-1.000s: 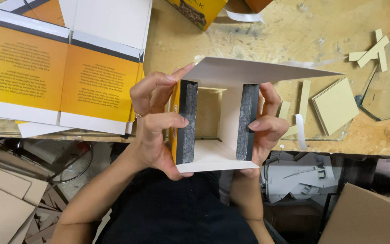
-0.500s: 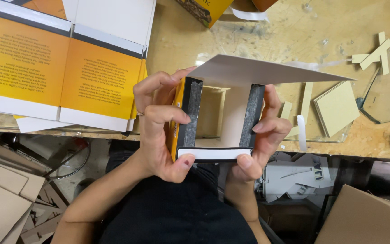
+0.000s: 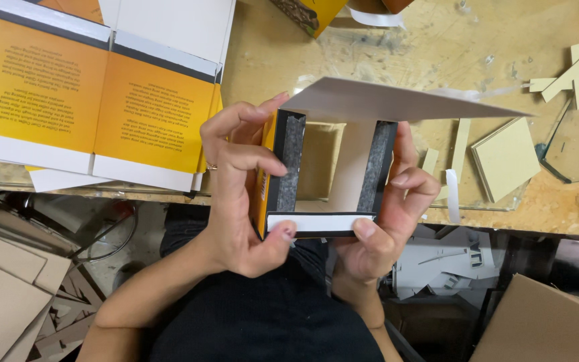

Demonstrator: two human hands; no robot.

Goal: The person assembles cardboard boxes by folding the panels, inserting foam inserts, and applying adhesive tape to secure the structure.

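A half-folded carton is held between both hands above the near edge of the worktable. The left hand is wrapped around the carton's yellow left wall, its fingers curled over onto the dark inner panel and its thumb pressed against the white strip along the near edge. The right hand clasps the opposite wall, fingers hooked over the top of the right dark panel and thumb pinned to the same white strip. Both grips are pinching, closed on the carton. A grey flap is seen standing out from the carton's far side, reaching well to the right. Left of the carton, a stack of flat yellow-and-white carton blanks is laid on the table, near the left hand's knuckles. Right of the carton, brown card offcuts are scattered, just beyond the right hand. Bare tabletop is left open beyond the flap; below the carton, the table edge drops away to a dark lap.
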